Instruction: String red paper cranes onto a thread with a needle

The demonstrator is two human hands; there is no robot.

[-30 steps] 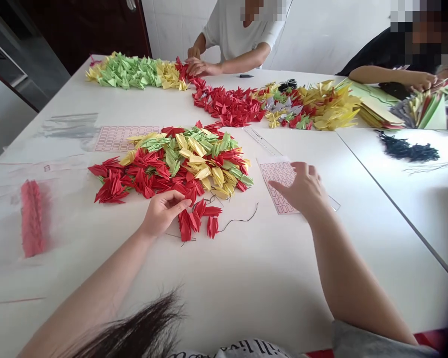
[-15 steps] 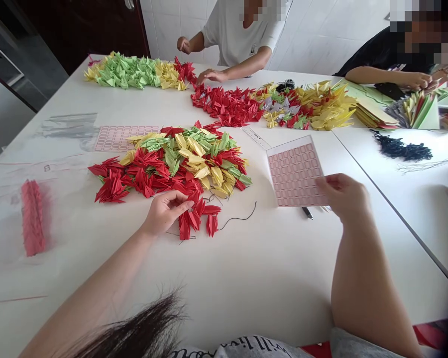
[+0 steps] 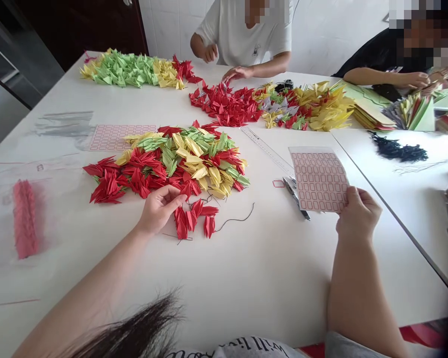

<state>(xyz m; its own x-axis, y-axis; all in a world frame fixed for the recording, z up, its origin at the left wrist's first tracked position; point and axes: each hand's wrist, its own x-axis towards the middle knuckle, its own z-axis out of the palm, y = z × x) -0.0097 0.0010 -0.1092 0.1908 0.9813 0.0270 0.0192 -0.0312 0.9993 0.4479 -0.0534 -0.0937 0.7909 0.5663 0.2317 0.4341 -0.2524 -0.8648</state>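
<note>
My left hand (image 3: 160,208) is closed in a pinch at the near edge of the pile, with a red folded paper crane (image 3: 187,190) at its fingertips. Just beside it lie several more red paper cranes (image 3: 191,220) and a dark thread (image 3: 236,220). The pile of folded paper cranes (image 3: 164,159) is red, yellow and green. Over on the right, my right hand (image 3: 358,211) grips a label sheet (image 3: 320,180) by its lower right corner. The sheet has rows of red-outlined boxes and is held tilted above the table. Pens (image 3: 295,196) lie partly hidden under it.
A clear ruler (image 3: 267,148) and a single red-framed label (image 3: 278,183) lie left of the sheet. Another label sheet (image 3: 110,137) is behind the pile. Plastic bags (image 3: 59,171) cover the left side. Two people sit across the table, near more cranes (image 3: 227,104) and black tassels (image 3: 397,148).
My right hand has moved right and slightly down with the label sheet, uncovering the single label, pens and more ruler. My left hand has shifted slightly up. The person opposite has moved both hands right.
</note>
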